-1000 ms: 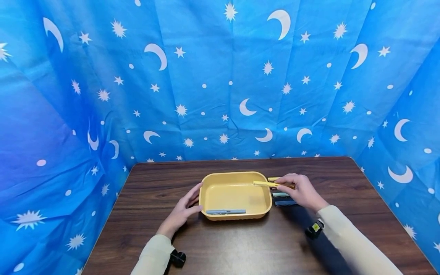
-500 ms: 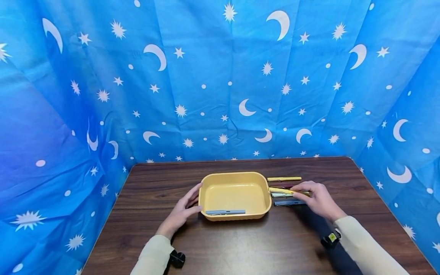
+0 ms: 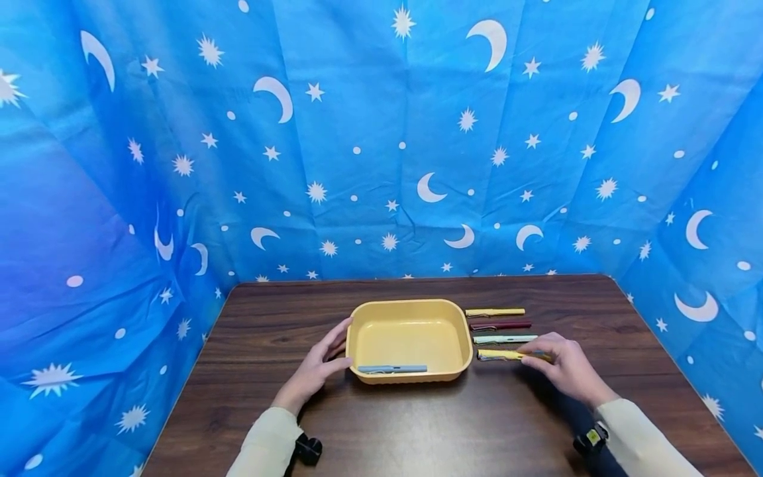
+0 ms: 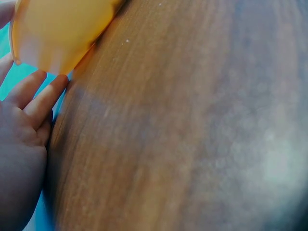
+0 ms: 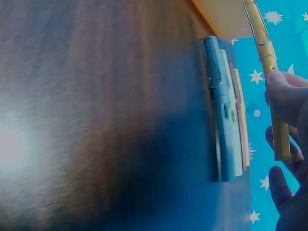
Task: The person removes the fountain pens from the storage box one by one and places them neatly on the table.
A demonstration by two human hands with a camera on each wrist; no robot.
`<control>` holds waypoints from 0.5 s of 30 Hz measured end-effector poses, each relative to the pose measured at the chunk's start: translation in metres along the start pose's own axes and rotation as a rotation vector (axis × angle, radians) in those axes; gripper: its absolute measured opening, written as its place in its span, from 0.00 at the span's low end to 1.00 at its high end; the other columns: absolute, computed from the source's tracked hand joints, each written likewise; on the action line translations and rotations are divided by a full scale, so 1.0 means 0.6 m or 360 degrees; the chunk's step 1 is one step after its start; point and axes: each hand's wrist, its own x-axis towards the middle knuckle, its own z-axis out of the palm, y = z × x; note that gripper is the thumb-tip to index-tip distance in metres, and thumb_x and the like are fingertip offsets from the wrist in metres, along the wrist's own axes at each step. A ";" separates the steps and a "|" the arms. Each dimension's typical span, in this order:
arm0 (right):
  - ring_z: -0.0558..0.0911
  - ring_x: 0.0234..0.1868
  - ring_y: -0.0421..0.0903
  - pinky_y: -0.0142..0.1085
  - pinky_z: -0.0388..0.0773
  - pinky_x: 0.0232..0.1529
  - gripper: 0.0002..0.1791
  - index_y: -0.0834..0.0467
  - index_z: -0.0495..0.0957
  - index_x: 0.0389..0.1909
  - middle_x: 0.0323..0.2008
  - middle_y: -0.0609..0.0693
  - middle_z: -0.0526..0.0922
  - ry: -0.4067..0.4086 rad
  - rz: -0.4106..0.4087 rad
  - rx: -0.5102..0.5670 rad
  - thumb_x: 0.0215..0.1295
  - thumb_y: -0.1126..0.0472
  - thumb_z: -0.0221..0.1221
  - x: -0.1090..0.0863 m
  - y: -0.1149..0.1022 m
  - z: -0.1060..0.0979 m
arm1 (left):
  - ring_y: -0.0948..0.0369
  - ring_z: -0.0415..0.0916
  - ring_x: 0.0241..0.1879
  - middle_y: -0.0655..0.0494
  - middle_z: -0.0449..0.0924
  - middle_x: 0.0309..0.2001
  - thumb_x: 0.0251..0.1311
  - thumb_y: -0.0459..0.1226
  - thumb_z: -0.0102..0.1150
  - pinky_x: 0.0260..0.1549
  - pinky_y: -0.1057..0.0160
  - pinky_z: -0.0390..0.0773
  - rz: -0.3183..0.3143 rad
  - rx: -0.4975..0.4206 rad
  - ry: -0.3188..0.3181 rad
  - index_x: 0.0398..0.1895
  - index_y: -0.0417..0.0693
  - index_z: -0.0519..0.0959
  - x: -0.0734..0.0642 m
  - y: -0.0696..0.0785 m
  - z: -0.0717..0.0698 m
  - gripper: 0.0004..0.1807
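Note:
My right hand pinches a yellow pen between thumb and fingers, its clip end pointing left. In the right wrist view this pen hangs above a dark blue pen, which it covers in the head view. Beside these lie a mint pen, a dark red pen and another yellow pen, roughly parallel. My left hand rests its fingertips and thumb against the left side of a yellow tray. A grey-blue pen lies inside the tray along its near wall.
The tray and pens stand on a dark wood-grain table. A blue cloth with white moons and stars hangs behind the table and at both sides. A small black camera is strapped to each wrist.
My right hand has carried the yellow pen from over the tray's right rim rightward and nearer to me, to above the blue pen. The left hand and tray have stayed put.

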 end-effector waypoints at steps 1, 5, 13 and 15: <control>0.82 0.43 0.35 0.36 0.84 0.43 0.12 0.46 0.92 0.41 0.39 0.35 0.88 0.0018 -0.0035 -0.0008 0.61 0.66 0.75 -0.003 0.003 0.002 | 0.45 0.62 0.78 0.49 0.59 0.82 0.74 0.34 0.60 0.73 0.35 0.60 0.0000 -0.0004 0.0001 0.86 0.61 0.55 0.000 0.000 0.000 0.41; 0.83 0.42 0.35 0.35 0.84 0.42 0.13 0.48 0.92 0.40 0.38 0.35 0.89 0.0050 -0.0138 -0.0018 0.57 0.68 0.76 -0.013 0.012 0.008 | 0.44 0.62 0.77 0.49 0.59 0.82 0.74 0.33 0.60 0.73 0.34 0.59 -0.0004 -0.0014 0.0007 0.85 0.62 0.55 0.001 0.001 0.001 0.41; 0.83 0.41 0.35 0.37 0.84 0.42 0.14 0.47 0.92 0.38 0.37 0.34 0.88 0.0039 -0.0190 -0.0036 0.56 0.69 0.76 -0.023 0.017 0.012 | 0.44 0.62 0.77 0.47 0.58 0.82 0.74 0.33 0.60 0.73 0.38 0.61 0.0008 0.0011 0.0000 0.86 0.57 0.54 0.001 0.000 -0.001 0.41; 0.83 0.41 0.35 0.38 0.84 0.41 0.14 0.48 0.92 0.38 0.36 0.34 0.88 0.0037 -0.0200 -0.0051 0.55 0.69 0.76 -0.025 0.018 0.013 | 0.44 0.62 0.78 0.48 0.58 0.82 0.74 0.33 0.60 0.73 0.45 0.63 0.0004 0.0006 0.0000 0.86 0.57 0.54 0.002 0.002 -0.001 0.42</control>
